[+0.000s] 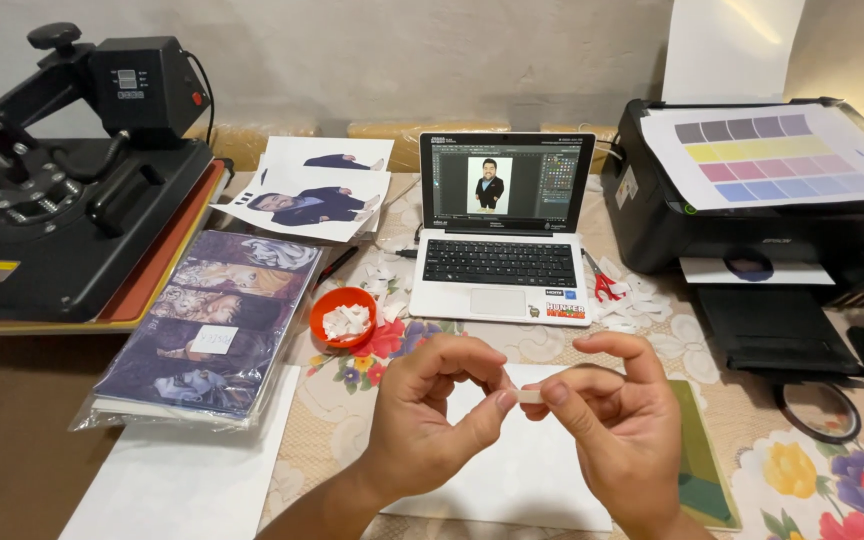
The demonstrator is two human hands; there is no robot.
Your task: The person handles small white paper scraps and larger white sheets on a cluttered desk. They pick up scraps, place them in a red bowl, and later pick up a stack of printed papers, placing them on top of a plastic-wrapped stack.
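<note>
Both hands meet low at 6 o'clock over a smooth white sheet (512,470). The left hand (432,405) and right hand (617,415) pinch a tiny white paper scrap (530,396) between thumb and fingertips, fingers curled tight. At 10 o'clock, a glossy orange bowl (343,317) of scraps sits on the floral bench (812,470); a white laptop (502,245) sits at 12.

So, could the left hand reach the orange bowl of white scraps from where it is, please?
Probably yes: the orange bowl sits just beyond the left hand with nothing between them, though both hands are pinching a small white piece.
</note>
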